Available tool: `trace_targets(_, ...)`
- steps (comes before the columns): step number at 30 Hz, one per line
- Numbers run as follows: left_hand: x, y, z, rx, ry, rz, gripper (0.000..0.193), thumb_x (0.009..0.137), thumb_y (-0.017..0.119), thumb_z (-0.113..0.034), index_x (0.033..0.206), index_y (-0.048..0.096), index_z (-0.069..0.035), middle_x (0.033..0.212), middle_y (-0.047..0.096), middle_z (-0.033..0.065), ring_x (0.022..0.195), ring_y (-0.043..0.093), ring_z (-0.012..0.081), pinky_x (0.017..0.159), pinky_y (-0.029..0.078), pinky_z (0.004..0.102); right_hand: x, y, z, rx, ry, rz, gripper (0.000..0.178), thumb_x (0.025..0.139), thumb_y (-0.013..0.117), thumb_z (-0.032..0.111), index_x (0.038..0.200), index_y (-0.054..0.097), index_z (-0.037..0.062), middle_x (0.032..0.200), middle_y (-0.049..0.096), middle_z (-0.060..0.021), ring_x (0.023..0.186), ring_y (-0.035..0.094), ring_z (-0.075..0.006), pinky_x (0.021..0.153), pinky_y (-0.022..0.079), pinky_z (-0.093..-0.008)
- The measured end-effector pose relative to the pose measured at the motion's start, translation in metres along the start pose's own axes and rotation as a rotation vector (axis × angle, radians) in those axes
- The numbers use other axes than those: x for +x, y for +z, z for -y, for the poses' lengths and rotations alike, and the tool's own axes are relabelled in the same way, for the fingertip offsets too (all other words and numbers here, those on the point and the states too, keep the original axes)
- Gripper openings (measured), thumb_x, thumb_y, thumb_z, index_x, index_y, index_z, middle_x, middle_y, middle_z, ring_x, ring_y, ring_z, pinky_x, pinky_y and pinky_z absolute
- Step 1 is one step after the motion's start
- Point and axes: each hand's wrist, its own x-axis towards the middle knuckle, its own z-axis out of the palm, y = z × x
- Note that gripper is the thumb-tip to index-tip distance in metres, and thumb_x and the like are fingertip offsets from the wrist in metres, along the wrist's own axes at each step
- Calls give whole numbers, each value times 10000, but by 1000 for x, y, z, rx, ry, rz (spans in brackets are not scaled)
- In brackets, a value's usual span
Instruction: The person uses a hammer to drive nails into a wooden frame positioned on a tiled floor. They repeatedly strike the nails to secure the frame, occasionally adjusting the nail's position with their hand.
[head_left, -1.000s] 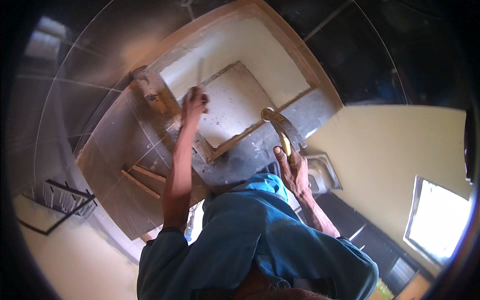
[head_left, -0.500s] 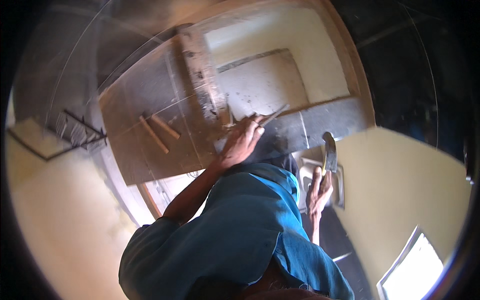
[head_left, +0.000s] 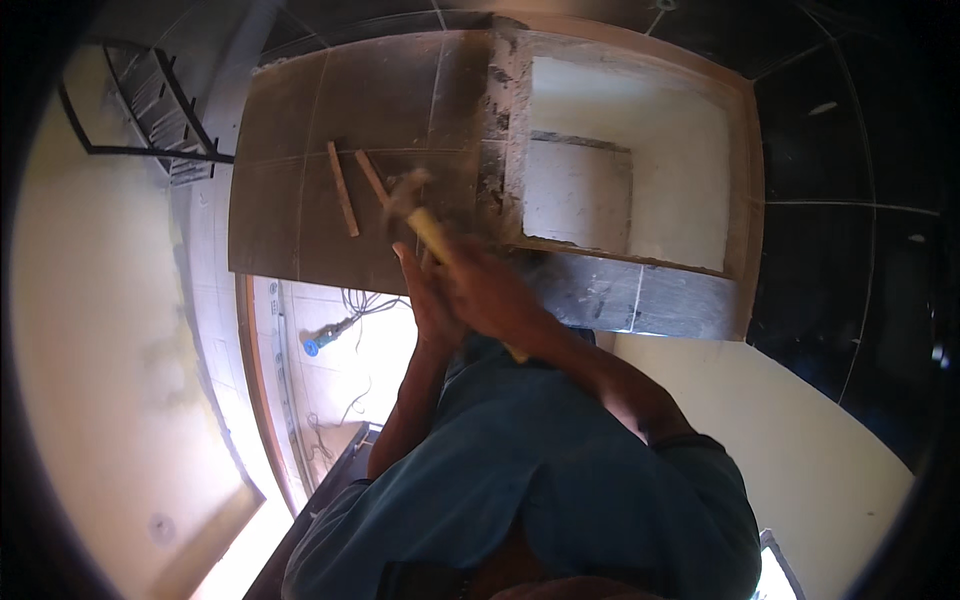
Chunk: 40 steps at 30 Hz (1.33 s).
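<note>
My right hand (head_left: 492,292) is wrapped around the yellow handle of a hammer (head_left: 430,234). The hammer's head, smeared by motion, is over the dark tiled countertop (head_left: 268,215). Right beside and partly behind that hand is my left hand (head_left: 430,308), at the counter's near edge. One finger of it points up, and the rest are largely covered by my right hand. A thin strip shows between the hands, too blurred to name. Two thin wooden sticks (head_left: 343,192) lie on the tiles to the left of the hammer head.
Right of the hands is a rectangular cut-out (head_left: 628,245) with rough, chipped edges. Dark wall tiles (head_left: 815,240) rise at the right. Cables (head_left: 365,302) and a blue-ended fitting (head_left: 311,347) lie below at the left. A black metal rack (head_left: 180,110) stands far left.
My right hand has swung the hammer from the lower right up and left across my left hand. The chisel earlier in my left hand no longer shows clearly. The view has turned.
</note>
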Motion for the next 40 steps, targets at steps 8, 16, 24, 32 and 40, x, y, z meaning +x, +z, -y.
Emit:
trace_targets(8,77,-129,143,-565,-519,-320,442,1072,518,-268,1396,535,32,1050,671,106,863,639,168,753,527,321,17,50,-4,-132,-208,-127,500,1030,578,233,1459,457,7,1452,488,-263,1320,523,-404,1099,441,-467)
trace_targets(16,191,-229,383,884,-281,-288,587,998,568,-400,1413,515,12,1164,659,284,1045,670,469,902,527,572,-117,7,-56,-80,328,-652,252,996,623,126,1231,647,39,1140,676,-195,1016,696,-359,863,555,-433)
trace_targets(24,228,-234,428,1238,-145,-128,616,939,642,-476,1332,573,-7,1208,626,244,1028,694,384,718,596,551,-253,99,-96,95,907,-995,247,1019,537,192,1165,658,33,1123,665,-206,1036,649,-408,876,529,-467)
trace_targets(32,220,-206,392,1468,-398,-350,552,989,570,-468,1239,577,23,1180,552,232,1104,617,387,856,554,529,-384,212,-219,-102,1228,-756,269,982,582,256,1121,693,55,1111,696,-198,1083,655,-399,932,535,-486)
trace_targets(40,249,-287,399,1790,-413,495,807,942,621,-551,1491,412,3,1545,338,314,1451,402,384,1032,439,660,-467,201,-345,-201,1339,-372,284,982,540,283,1100,673,61,1152,676,-197,1108,636,-435,909,556,-534)
